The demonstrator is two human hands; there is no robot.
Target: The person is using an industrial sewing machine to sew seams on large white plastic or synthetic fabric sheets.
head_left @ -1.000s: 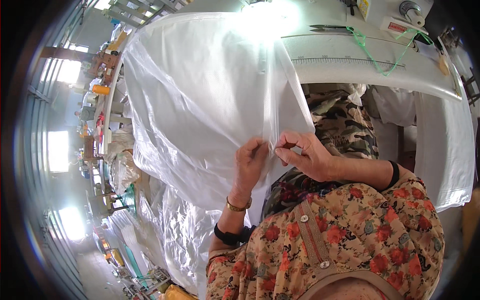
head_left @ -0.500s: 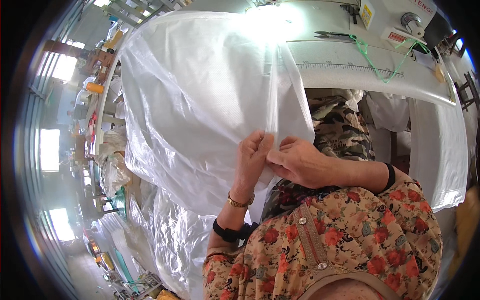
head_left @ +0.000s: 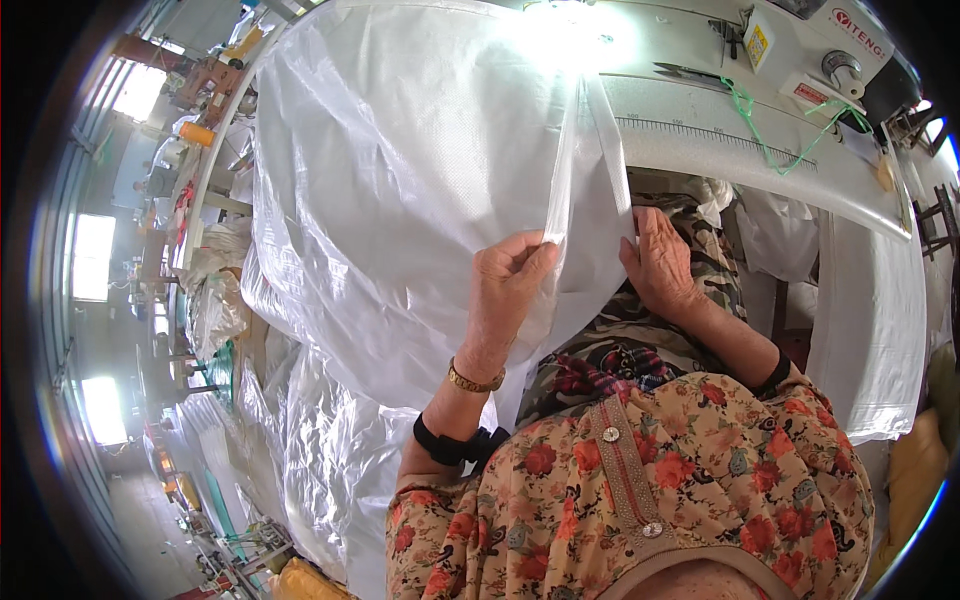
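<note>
A large sheet of white woven plastic [head_left: 400, 180] lies over the table and droops toward my lap. My left hand [head_left: 508, 280] is closed, pinching a narrow folded edge [head_left: 565, 170] of the sheet between thumb and fingers. To its right, my right hand [head_left: 662, 262] curls at the sheet's outer right edge, thumb and fingertips on either side of it. Both edges run up from my hands toward a glaring lamp [head_left: 575, 40], whose light hides what lies beneath it.
At the upper right stands a white machine body [head_left: 800, 50]. Dark scissors [head_left: 690, 73] and a green cord [head_left: 745, 110] lie on the worktable beside a printed ruler scale [head_left: 720, 130]. Crumpled clear-white plastic [head_left: 340, 460] heaps up at the lower left. Another white sheet [head_left: 870, 330] hangs at the right.
My hands were close together at the folded edge. My right hand has moved right and up to the outer edge; my left hand has slid slightly up. The two edges now spread apart.
</note>
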